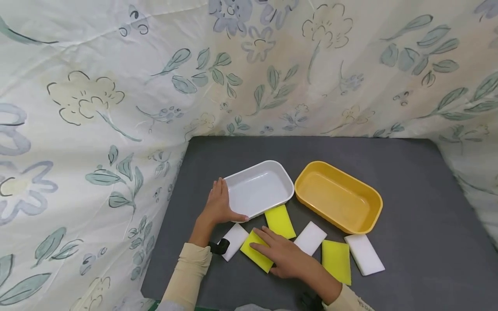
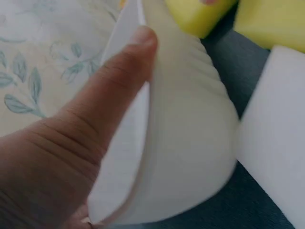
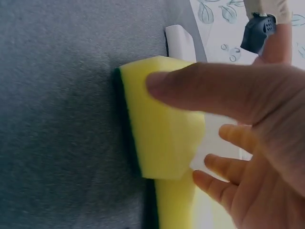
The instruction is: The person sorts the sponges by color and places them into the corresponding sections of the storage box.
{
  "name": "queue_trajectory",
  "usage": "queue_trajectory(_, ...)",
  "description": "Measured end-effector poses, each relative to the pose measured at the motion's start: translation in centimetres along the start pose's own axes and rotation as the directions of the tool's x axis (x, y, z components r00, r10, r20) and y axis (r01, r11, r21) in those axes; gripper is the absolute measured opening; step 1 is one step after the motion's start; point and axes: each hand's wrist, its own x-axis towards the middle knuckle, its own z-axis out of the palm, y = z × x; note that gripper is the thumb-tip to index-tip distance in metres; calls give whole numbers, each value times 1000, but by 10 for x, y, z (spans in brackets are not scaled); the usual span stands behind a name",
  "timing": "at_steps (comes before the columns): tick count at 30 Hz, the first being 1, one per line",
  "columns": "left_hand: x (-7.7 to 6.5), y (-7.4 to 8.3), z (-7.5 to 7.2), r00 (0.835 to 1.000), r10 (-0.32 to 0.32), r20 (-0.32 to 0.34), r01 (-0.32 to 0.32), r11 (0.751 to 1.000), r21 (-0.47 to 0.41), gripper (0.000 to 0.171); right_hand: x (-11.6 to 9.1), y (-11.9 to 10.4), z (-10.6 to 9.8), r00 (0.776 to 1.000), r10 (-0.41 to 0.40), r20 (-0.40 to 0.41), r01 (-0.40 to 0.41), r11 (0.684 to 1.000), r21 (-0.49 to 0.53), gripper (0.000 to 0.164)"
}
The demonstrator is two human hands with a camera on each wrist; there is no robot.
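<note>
My left hand [image 1: 219, 206] lies at the left end of a white rectangular dish [image 1: 260, 190], fingers stretched along its side. In the left wrist view, the straight thumb [image 2: 119, 71] crosses the dish's rim. My right hand [image 1: 288, 255] reaches over a yellow sponge [image 1: 254, 251] with a dark green underside, fingers spread. The right wrist view shows the thumb [image 3: 200, 90] overlapping this sponge's near face, with the other fingers apart beyond it. Beside it lie a white sponge block [image 1: 235, 242] at left and another yellow sponge [image 1: 280, 221] against the white dish.
A yellow dish [image 1: 338, 196] stands right of the white one. In front of it lie a white block [image 1: 311, 238], a yellow sponge [image 1: 336, 261] and another white block [image 1: 365, 255]. Floral cloth [image 1: 249, 86] hangs behind and beside the dark grey table [image 1: 412, 194].
</note>
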Motion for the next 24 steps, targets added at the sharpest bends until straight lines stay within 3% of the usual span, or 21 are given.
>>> queue_trajectory(5,3,4,-4,998,-50,44,49,998,30,146,7,2,-2,999,-3,52,7,997,-72,81)
queue_trajectory(11,5,10,-9,992,-105,76,102,994,51,149,14,0,2,999,-21,44,26,994,-102,72)
queue_trajectory(18,6,13,-16,986,-100,136,85,991,107,147,21,2,4,997,-39,71,42,998,-47,57)
queue_trajectory(24,6,14,-22,981,-114,158,97,989,108,149,25,7,6,996,-63,68,63,998,-2,59)
